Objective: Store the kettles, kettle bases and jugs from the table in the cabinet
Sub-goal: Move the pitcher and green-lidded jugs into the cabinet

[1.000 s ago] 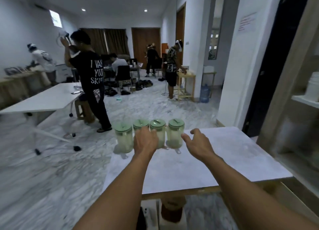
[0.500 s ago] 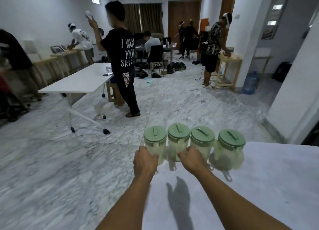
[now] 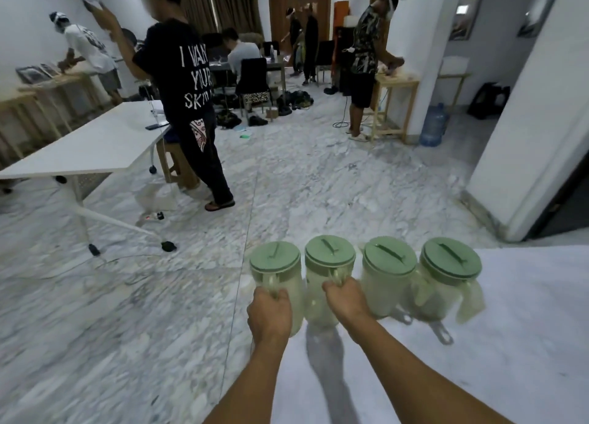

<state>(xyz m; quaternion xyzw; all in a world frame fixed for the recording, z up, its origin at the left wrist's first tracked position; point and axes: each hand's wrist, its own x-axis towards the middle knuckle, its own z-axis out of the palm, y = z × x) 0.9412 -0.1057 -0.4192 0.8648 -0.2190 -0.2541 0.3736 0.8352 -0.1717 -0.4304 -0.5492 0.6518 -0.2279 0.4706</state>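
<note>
Four green-lidded jugs (image 3: 389, 277) in row at bench (image 3: 510, 344) far edge. Left hand (image 3: 270, 312) clenched on leftmost jug handle, right hand (image 3: 345, 299) on second. Open floor (image 3: 127, 312) left.

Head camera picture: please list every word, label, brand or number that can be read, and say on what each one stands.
"I WAN" / "YOUR" / "SKI": white letters on the black T-shirt of the person standing by the white table; the line ends are cut off by the shirt's fold.
Jugs: no label or brand can be seen.
White T-shirt print, far left: too blurred to read.
Nothing else is readable.
</note>
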